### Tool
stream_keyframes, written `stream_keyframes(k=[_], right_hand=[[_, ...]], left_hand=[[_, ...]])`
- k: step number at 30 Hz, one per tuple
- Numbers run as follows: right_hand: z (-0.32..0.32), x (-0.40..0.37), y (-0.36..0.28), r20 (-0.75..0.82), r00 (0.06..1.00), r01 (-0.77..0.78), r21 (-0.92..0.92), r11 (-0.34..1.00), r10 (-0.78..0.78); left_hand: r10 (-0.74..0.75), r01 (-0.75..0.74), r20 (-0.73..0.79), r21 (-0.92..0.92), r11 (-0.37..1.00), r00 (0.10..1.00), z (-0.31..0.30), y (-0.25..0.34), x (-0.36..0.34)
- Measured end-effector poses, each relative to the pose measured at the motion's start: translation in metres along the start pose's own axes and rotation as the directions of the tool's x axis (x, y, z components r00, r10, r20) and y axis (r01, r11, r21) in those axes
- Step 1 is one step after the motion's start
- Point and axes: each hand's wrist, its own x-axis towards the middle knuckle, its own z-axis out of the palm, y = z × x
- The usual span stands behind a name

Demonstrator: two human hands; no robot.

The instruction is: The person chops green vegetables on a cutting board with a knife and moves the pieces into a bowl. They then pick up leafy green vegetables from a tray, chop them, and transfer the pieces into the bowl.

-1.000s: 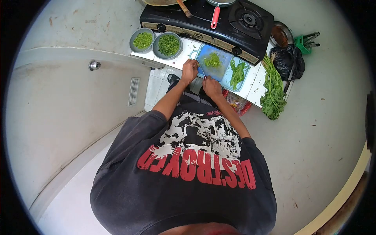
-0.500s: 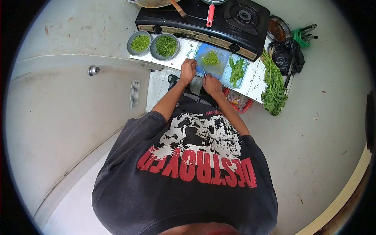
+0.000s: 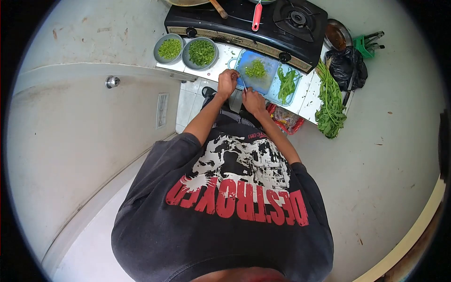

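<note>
My right hand [image 3: 253, 100] is wrapped round the handle of a knife [image 3: 244, 83], its thin blade pointing up toward my left hand. My left hand [image 3: 228, 82] is closed near the blade tip, at the left edge of a blue cutting board [image 3: 268, 88]. Whatever its fingers pinch is too small to make out. Chopped green stems [image 3: 255, 69] lie in a small heap on the board, just beyond both hands. To the right, leafy greens [image 3: 286, 84] rest on a light blue tray [image 3: 297, 89] under the board.
Two grey bowls, one with pale chopped stems [image 3: 169, 49], one with darker chopped greens [image 3: 201, 52], stand left. A black gas stove [image 3: 239, 21] with a red-handled pan [image 3: 257, 17] is behind. At right lie a leafy bunch [image 3: 330, 110] and a black plastic bag [image 3: 347, 68].
The view has shifted slightly. My left hand's fingers are now closer to the knife's blade tip, while my right hand keeps hold of the knife in nearly the same place.
</note>
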Motion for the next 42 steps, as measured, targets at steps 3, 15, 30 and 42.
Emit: stream_keyframes(k=[3, 15, 30, 42], right_hand=[[0.001, 0.003, -0.002, -0.017, 1.000, 0.002, -0.003, 1.000, -0.003], [0.007, 0.007, -0.001, -0.012, 1.000, -0.015, -0.016, 1.000, 0.015], [0.011, 0.015, 0.000, -0.040, 0.999, -0.014, 0.014, 1.000, 0.014], [-0.001, -0.003, -0.001, 0.019, 0.999, -0.044, 0.072, 0.996, 0.043]], left_hand=[[-0.007, 0.006, 0.019, 0.033, 0.999, 1.000, -0.001, 0.000, 0.002], [0.022, -0.022, 0.013, 0.014, 1.000, 1.000, 0.000, -0.004, 0.002], [0.142, -0.144, 0.038, 0.060, 0.988, 0.989, -0.004, -0.006, 0.001], [0.084, -0.083, -0.009, 0.048, 0.995, 0.996, -0.001, -0.005, -0.003]])
